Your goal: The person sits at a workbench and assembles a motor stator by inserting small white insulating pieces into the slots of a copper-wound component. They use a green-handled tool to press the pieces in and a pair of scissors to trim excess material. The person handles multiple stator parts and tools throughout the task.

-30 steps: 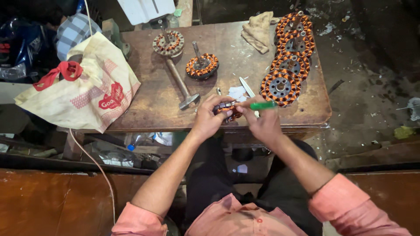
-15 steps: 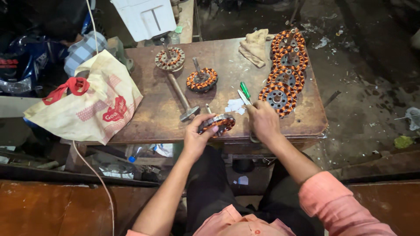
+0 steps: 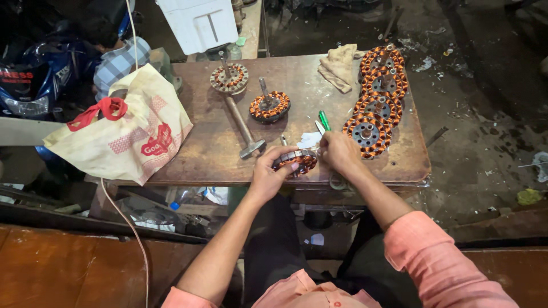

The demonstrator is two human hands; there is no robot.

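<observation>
My left hand (image 3: 268,171) grips a round copper-wound stator (image 3: 295,162) at the front edge of the brown wooden table (image 3: 211,154). My right hand (image 3: 339,153) holds a green-handled tool (image 3: 324,120), its handle sticking up and away while the tip meets the stator. A small white scrap (image 3: 310,139) lies just behind the hands. A hammer (image 3: 242,125) lies to the left of my left hand.
Several copper-wound stators (image 3: 377,94) lie in a row along the table's right side, two more (image 3: 269,106) near the middle. A beige cloth (image 3: 339,65) is at the back, a cream bag with red ties (image 3: 125,131) at the left edge. A white box (image 3: 200,23) stands behind.
My view has tilted and drawn closer. My hands stay at the front edge with the stator, and the green tool now points up and away instead of lying sideways.
</observation>
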